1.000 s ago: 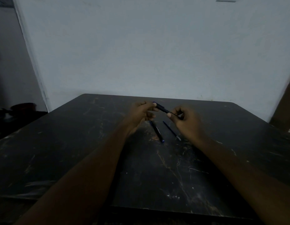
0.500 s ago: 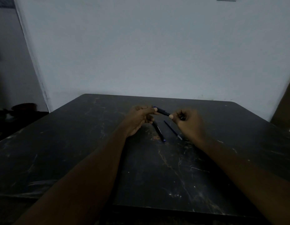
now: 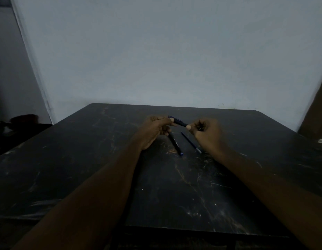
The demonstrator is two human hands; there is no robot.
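Above the middle of the dark scratched table (image 3: 84, 168), both hands hold one dark blue pen part (image 3: 179, 122). My left hand (image 3: 154, 128) pinches its far end between thumb and fingers. My right hand (image 3: 206, 131) grips its near end with curled fingers; what lies inside that fist is hidden. Under the hands, a dark pen barrel with a blue tip (image 3: 175, 144) lies on the table. A thin refill (image 3: 191, 142) lies beside it to the right.
A pale wall stands right behind the table's far edge. Dark objects (image 3: 23, 120) sit low at the far left. A small light object (image 3: 321, 141) lies at the table's right edge beside a brown panel.
The hands have drawn slightly closer together and lowered a little. The thin piece that showed between the pen part and my right hand is no longer visible.
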